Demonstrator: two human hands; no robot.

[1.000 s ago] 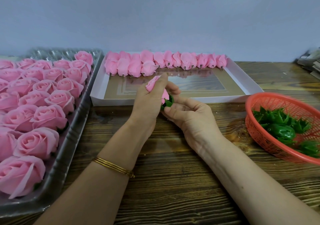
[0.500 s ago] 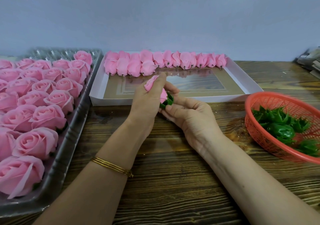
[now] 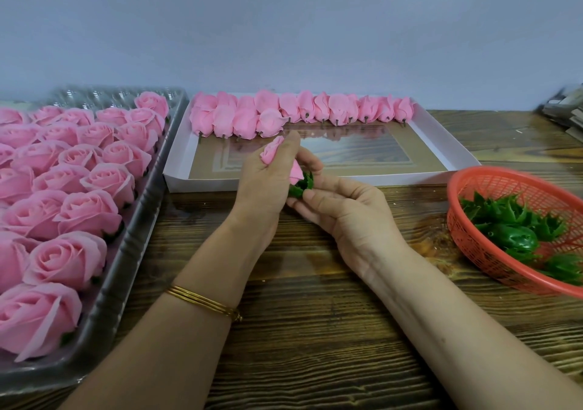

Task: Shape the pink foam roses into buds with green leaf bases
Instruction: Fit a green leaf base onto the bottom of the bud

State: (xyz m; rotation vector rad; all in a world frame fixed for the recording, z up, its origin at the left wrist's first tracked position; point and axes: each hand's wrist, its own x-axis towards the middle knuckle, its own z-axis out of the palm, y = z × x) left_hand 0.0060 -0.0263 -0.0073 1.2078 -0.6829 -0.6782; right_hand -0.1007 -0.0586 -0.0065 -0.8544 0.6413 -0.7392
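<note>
My left hand (image 3: 263, 185) is curled round a pink foam rose bud (image 3: 272, 153), whose tip sticks out above the fingers. My right hand (image 3: 334, 201) pinches the green leaf base (image 3: 303, 184) at the bud's lower end with thumb and fingers. Both hands meet above the wooden table, just in front of the white tray (image 3: 441, 144). Several finished pink buds (image 3: 284, 114) lie in a row along that tray's far side. Most of the held bud is hidden by my left hand.
A clear plastic tray (image 3: 104, 286) at the left holds several open pink roses (image 3: 88, 210). A red mesh basket (image 3: 492, 195) at the right holds several green leaf bases (image 3: 517, 220). Some grey stacked items (image 3: 564, 109) lie at the far right edge.
Both hands stay together on the bud and have shifted slightly; the green leaf base sits a little further onto the bud's lower end.
</note>
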